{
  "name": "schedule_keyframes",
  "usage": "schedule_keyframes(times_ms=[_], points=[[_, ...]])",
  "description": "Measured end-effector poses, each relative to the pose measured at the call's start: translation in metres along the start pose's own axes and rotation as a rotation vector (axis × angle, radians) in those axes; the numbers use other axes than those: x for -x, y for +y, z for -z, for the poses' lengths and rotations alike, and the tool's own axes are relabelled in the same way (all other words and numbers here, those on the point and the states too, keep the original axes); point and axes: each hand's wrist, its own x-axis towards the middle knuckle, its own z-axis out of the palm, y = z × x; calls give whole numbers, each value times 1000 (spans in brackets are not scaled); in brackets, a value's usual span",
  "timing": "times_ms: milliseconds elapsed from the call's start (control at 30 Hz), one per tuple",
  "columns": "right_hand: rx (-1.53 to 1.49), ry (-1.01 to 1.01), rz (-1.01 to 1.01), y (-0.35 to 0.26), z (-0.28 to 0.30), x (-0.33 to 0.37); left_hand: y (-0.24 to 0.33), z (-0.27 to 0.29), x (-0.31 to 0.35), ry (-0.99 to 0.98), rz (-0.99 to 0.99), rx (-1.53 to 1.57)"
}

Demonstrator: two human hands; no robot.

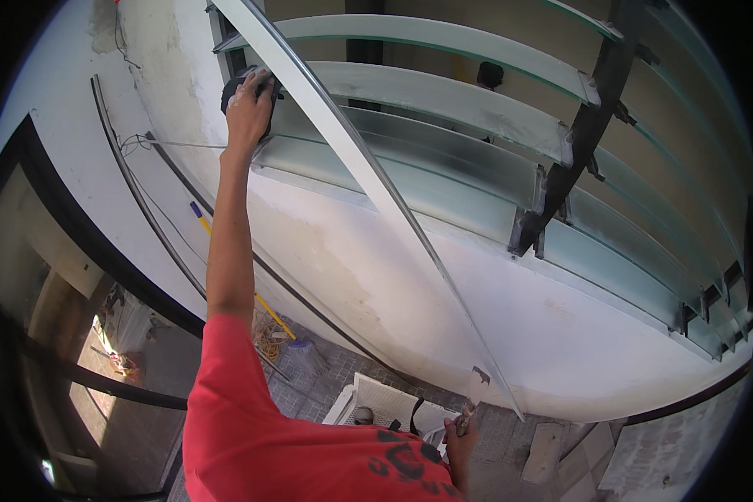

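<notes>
My left hand (pixel 249 102) is stretched up to the left end of the louvre window, its fingers bent over a dark, rounded object (pixel 228 94) whose kind I cannot make out. Pale glass slats (pixel 427 84) run rightward from there. Down by my side, my right hand (pixel 460 441) is closed round the handle of a putty knife (pixel 479 379), with the blade pointing up. A long white and grey metal bar (pixel 351 159) leans diagonally across the window, between my two hands.
Below the window is a patchy white wall (pixel 335 251). A broom (pixel 305 353) stands near coiled cord at lower left, and a white perforated chair (pixel 385 393) is below me. Loose tiles (pixel 544 452) lie on the floor at right. A dark-framed glass door (pixel 84 243) stands left.
</notes>
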Motion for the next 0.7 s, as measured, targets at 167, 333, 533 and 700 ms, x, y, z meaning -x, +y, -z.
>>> schedule_keyframes(times_ms=[167,333,533,700], points=[[32,-14,35,1,1,2,-34,13,-62,-316,-73,-20],[-23,-47,41,-13,-4,-1,-58,-10,-81,-97,-518,-58],[57,85,103,23,7,4,-47,-27,-81,-27,-246,-477],[-150,137,-63,-16,5,18,-48,-28,-89,-83,-339,-217]])
